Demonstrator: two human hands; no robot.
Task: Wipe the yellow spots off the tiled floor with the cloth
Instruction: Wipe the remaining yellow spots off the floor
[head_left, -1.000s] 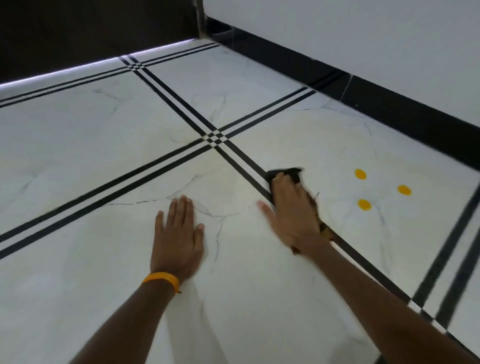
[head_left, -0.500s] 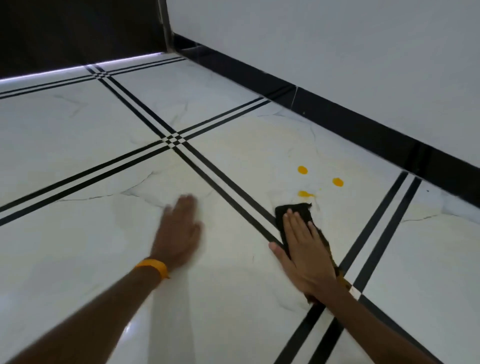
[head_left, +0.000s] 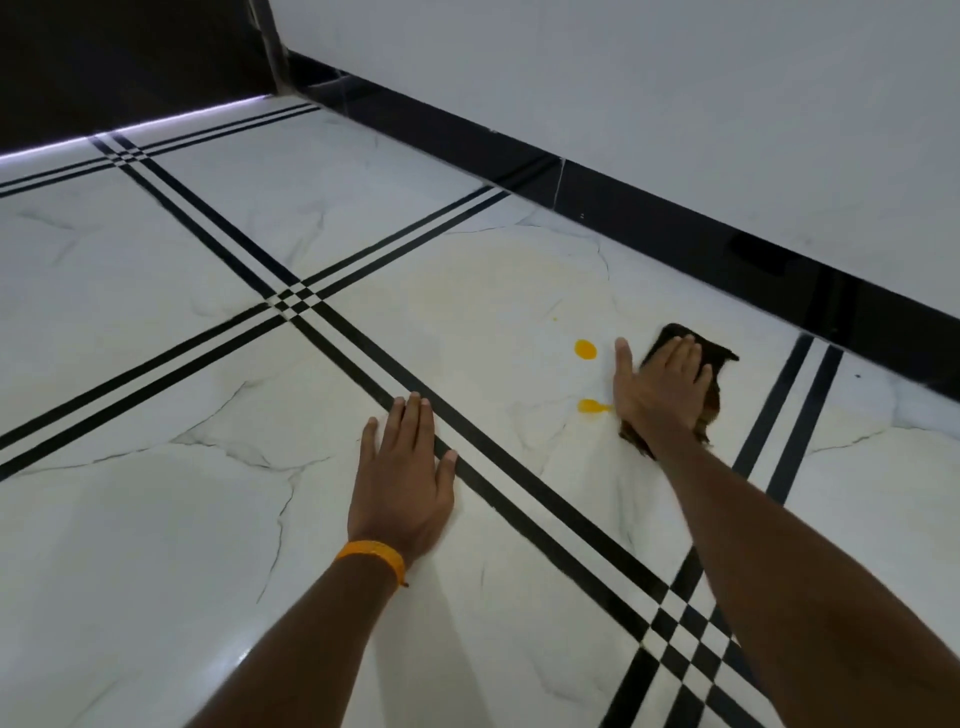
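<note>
Glossy white marble-veined tiled floor (head_left: 208, 493) with black stripes. A dark, limp cloth (head_left: 714, 358) lies flat, its long axis running 7 to 1 o'clock, pressed under the right hand (head_left: 660, 389), whose fingers are straight. Two glossy yellow spots (head_left: 585, 349) lie at the cloth's 9 o'clock. The left hand (head_left: 402, 478) rests flat on the floor, fingers straight.
</note>
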